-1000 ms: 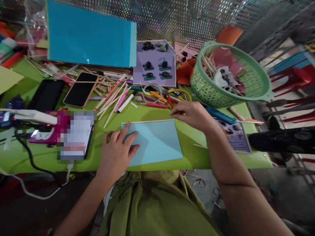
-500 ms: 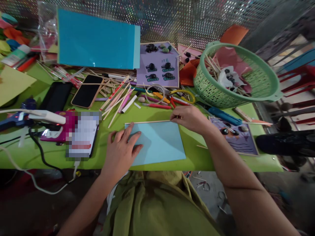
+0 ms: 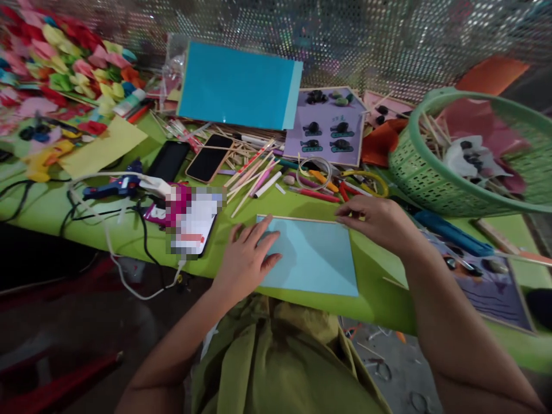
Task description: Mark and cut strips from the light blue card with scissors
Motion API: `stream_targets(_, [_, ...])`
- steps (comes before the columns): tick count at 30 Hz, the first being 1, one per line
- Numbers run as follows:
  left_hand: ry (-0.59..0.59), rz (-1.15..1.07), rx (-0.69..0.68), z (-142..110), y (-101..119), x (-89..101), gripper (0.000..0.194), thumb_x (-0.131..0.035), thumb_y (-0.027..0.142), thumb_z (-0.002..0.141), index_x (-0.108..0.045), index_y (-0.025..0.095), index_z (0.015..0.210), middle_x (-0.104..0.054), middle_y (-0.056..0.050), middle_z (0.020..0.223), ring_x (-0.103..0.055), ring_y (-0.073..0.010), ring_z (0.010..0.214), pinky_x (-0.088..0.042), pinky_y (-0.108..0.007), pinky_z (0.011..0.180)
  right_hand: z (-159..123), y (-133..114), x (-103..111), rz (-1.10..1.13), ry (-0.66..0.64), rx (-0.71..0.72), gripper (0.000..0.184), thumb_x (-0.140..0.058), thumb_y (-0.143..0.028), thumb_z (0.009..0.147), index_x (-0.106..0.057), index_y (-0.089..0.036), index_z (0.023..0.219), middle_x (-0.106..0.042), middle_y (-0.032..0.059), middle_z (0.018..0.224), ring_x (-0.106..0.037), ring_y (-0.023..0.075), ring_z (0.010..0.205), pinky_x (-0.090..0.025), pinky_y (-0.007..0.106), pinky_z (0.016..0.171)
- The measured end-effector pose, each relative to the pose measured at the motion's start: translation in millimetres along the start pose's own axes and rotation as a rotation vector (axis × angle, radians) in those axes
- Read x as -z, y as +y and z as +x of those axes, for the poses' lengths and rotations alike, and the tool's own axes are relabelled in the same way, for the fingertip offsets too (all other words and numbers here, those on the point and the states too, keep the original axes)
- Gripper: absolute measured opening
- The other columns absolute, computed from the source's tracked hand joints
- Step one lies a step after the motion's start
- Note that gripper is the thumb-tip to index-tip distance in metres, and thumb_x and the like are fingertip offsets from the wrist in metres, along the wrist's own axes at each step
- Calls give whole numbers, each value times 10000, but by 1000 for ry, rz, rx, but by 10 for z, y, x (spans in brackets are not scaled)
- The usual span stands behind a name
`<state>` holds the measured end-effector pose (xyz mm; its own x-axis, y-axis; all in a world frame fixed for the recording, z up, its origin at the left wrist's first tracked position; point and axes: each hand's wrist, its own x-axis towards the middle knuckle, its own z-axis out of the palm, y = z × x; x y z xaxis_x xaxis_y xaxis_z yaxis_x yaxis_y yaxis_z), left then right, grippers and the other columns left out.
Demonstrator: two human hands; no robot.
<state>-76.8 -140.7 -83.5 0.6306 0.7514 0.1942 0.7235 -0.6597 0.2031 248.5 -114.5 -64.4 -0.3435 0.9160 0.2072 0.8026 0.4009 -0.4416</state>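
Observation:
A sheet of light blue card (image 3: 317, 256) lies on the green tabletop in front of me. Along its far edge runs a thin wooden stick (image 3: 304, 218). My left hand (image 3: 248, 250) rests on the card's left side with fingers spread, the index fingertip touching the stick's left end. At the far right corner my right hand (image 3: 373, 221) has thumb and fingers pinched on the stick's right end. The exact contact there is partly hidden by the fingers.
Behind the card lie loose sticks (image 3: 248, 178), pens and a roll of clear tape (image 3: 314, 172). Phones and cables crowd the left, including a lit phone (image 3: 196, 224). A green basket (image 3: 457, 167) and a blue-handled tool (image 3: 452, 233) are at the right.
The view has swung left, so everything appears further right and more coloured paper shows at the left. Both hands keep nearly the same places on the card and stick.

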Motion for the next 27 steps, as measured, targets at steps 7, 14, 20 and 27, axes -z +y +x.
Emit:
stream_targets(7, [74,-102,17,-60,-23,0,329,-492,368,1050,-677,217,1277,-596,-111,1525,-593,-277,1331,-447,-503,1130,277,-307,-18,-53,146,85,198,-600,-303,986,-787,-242,959,-786,79,926,-741,241,836,-558,353,726])
stream_targets(14, [305,-268,61,-125,-59,-29,214,-517,288,1038,-709,213,1093,-751,-81,1271,-680,-224,1158,-506,-422,1054,1021,-1028,-393,-221,-99,283,271,-554,-190,996,-794,-248,1108,-762,84,1063,-701,237,938,-460,335,698])
stream_targets(20, [477,-378,101,-158,-100,-48,167,-541,250,1022,-703,212,1013,-781,-72,1061,-698,-218,999,-530,-381,901,1363,-1388,-802,-469,-272,393,237,-515,-102,995,-742,-145,1051,-697,133,1035,-612,206,829,-315,323,621])
stream_targets(27, [622,-459,154,-184,-144,-36,138,-552,205,1015,-689,212,1025,-768,-52,989,-702,-193,964,-541,-347,879,1092,-1364,-584,-401,12,542,264,-445,-101,1038,-699,-146,983,-746,111,966,-634,196,768,-409,322,652])
